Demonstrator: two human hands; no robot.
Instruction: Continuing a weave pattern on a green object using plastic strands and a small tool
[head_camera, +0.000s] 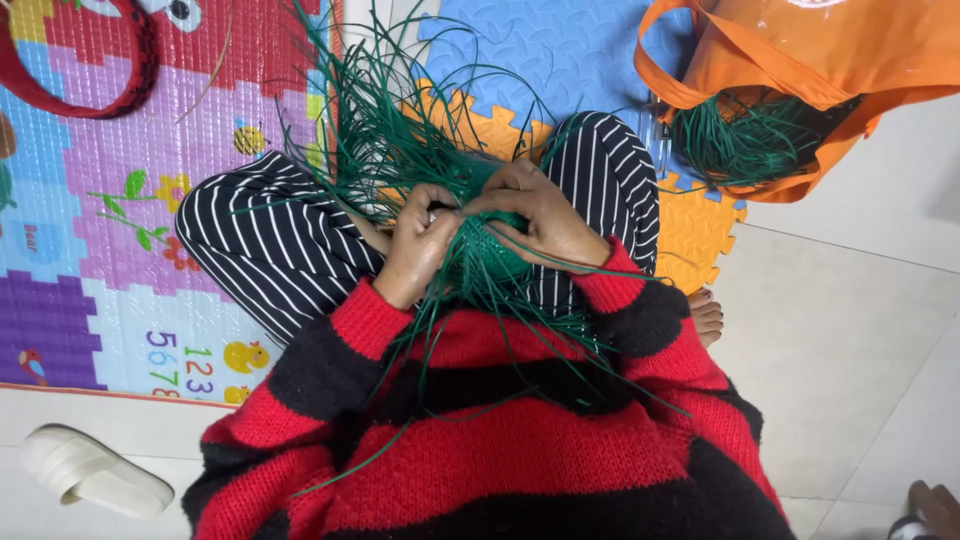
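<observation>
A white slipper (95, 470) lies on the floor beside the play mat (110, 200). Over the lap, the left hand (420, 245) and right hand (540, 215) pinch the green weaving (490, 255), fingers closed. Loose strands could tangle or slip. Right, an orange bag (800, 70) holds more strands.

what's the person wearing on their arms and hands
Both arms are in chunky knitted sweater sleeves with wide red and black bands, each ending in a ribbed red cuff at the wrist. The left hand and right hand are bare: no gloves, and no rings or watch that the view shows.
</observation>
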